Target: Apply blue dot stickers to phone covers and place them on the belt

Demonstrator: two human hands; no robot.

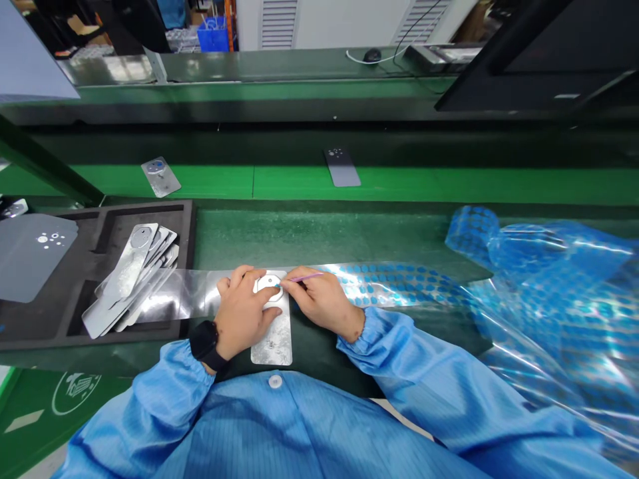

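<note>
A long silver metal plate (pixel 272 339) lies on the dark green bench right in front of me. My left hand (pixel 243 313) presses down on its upper end, fingers curved around a white camera-shaped fitting (pixel 268 283). My right hand (pixel 322 303) is closed in a pinch on thin purple tweezers (pixel 305 277), whose tip touches the fitting. A clear film strip (pixel 399 283) covered with small blue dot stickers runs under both hands and off to the right. I wear blue sleeves and a black watch on the left wrist.
A black foam tray (pixel 100 219) at left holds several stacked silver plates (pixel 130 276). A grey plate (pixel 30 253) lies at far left. Two more plates (pixel 160 176) (pixel 342 166) rest on the green conveyor behind. Crumpled blue-dotted film (pixel 554 293) piles up at right.
</note>
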